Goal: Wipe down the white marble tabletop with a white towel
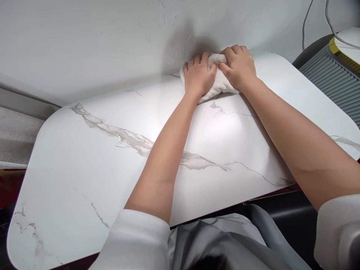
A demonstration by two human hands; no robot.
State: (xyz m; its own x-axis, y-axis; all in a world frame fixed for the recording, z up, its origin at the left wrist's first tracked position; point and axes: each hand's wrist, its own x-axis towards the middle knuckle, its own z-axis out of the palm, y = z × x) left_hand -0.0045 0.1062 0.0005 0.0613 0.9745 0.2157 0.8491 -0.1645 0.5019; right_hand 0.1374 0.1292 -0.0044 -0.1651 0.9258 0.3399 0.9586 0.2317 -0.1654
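Note:
A folded white cloth [221, 80] lies on the white marble-patterned tabletop [84, 161], close to its far edge by the wall. My left hand [198, 74] presses on the cloth's left part, fingers curled over its far side. On the right part rests my right hand [240, 66], with its fingers bent over the cloth in the same way. Both thumbs point inward and nearly meet at the middle of the cloth. Some of the cloth is hidden beneath my hands.
A pale wall [98, 45] with rough patches runs along the table's far side. At the right stands a grey ribbed appliance [334, 77] with a yellow strip, and a cable [330, 26] hangs above it. A black seat [287, 217] is below the near edge.

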